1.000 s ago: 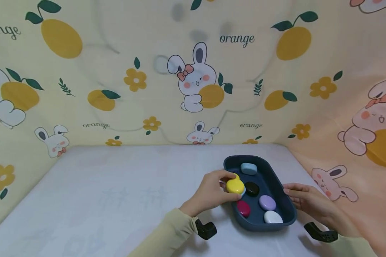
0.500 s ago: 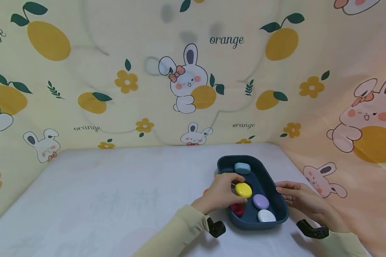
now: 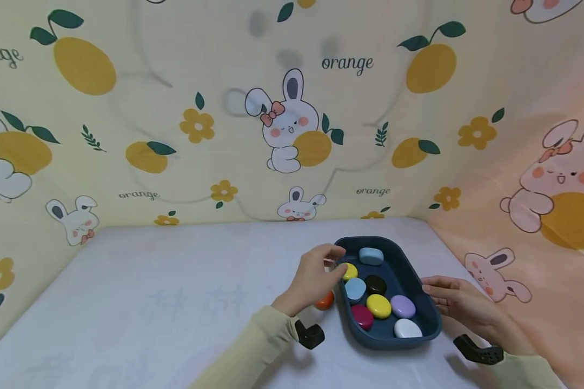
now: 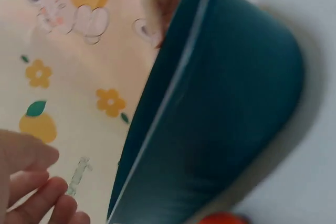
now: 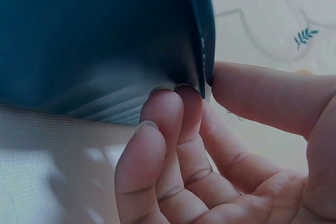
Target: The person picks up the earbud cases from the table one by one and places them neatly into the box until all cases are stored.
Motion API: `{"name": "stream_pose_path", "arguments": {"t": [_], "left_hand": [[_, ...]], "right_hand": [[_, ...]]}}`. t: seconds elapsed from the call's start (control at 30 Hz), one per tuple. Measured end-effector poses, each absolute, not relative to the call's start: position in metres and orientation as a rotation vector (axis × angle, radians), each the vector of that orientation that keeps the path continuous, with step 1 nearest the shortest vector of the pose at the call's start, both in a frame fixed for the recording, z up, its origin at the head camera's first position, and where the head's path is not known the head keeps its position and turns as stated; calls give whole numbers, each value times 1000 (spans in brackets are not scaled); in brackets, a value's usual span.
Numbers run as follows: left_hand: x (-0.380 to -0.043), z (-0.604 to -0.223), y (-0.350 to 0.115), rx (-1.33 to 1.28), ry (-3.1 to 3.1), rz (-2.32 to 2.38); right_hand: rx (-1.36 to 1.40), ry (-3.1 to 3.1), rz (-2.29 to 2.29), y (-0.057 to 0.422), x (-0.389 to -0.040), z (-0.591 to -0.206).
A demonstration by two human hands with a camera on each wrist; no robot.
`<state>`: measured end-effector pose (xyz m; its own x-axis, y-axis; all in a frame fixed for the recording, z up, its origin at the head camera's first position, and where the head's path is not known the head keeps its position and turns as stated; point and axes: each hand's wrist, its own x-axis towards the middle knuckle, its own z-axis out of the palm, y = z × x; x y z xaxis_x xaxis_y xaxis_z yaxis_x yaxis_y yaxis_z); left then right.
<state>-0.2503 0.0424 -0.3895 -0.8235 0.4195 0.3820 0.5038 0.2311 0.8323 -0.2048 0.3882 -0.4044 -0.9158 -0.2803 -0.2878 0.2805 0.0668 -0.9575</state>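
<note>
A dark blue tray (image 3: 430,324) with rounded corners holds several glossy rounded pieces. Among them are a yellow piece (image 3: 378,306), another yellow piece (image 3: 351,272) by the left wall, a light blue one (image 3: 355,290), a black one (image 3: 375,284) and a crimson one (image 3: 362,317). My left hand (image 3: 311,278) hovers at the tray's left rim, fingers loosely bent; the left wrist view shows nothing in them. Around the right rim, my right hand (image 5: 252,145) has its thumb on one side and fingertips against the outer wall on the other.
An orange-red piece (image 3: 324,301) lies on the white table (image 3: 175,302), outside the tray beneath my left hand. Inside the tray are also a blue piece (image 3: 371,256) at the far end, a lilac one (image 3: 403,306) and a white one (image 3: 407,328). A printed cloth (image 3: 214,156) hangs behind.
My left hand has put the yellow piece down in the tray between the crimson and lilac ones, let go, and drawn back left over the rim. The right hand keeps its place.
</note>
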Motion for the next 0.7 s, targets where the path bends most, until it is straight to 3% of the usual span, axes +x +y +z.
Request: {"name": "stream_pose_path", "arguments": {"t": [0.27,0.7], "left_hand": [[-261,-390,18,-695,-2462,-1654],[-258,-405,1,-721,-2786,-1597]], "right_hand": [[13,1970,-1881,393,-207,-407],[21,1947,-1885,394,-207,-411]]}}
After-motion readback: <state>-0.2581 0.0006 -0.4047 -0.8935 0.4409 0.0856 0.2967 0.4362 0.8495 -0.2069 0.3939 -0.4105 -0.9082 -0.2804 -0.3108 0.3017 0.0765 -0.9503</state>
